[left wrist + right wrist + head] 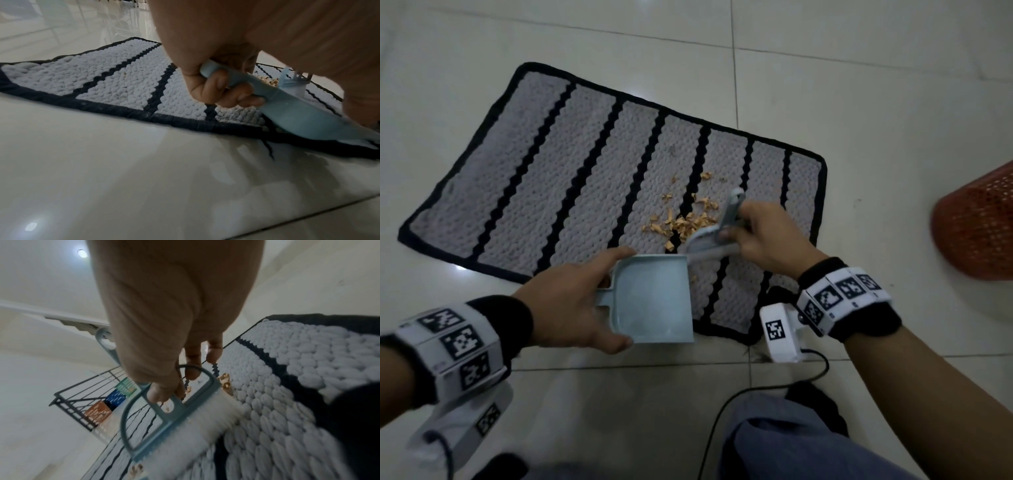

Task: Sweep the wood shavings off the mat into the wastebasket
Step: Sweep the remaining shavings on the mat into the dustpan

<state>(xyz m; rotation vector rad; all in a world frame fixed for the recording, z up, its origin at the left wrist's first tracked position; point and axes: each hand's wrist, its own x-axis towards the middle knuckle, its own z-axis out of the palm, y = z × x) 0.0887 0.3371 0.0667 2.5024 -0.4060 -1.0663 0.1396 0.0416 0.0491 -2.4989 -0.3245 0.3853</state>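
A grey mat with black stripes lies on the tiled floor. Orange-tan wood shavings are scattered on its right part. My left hand grips a pale blue dustpan by its handle; the pan rests tilted on the mat's near edge, seen also in the left wrist view as dustpan with fingers curled round the handle. My right hand holds a small blue-grey brush just right of the shavings, its bristles on the mat. A red mesh wastebasket stands at the right.
A black cable runs across the floor tiles near my knee. A black railing with coloured signs shows in the right wrist view. Glossy floor spreads in front of the mat.
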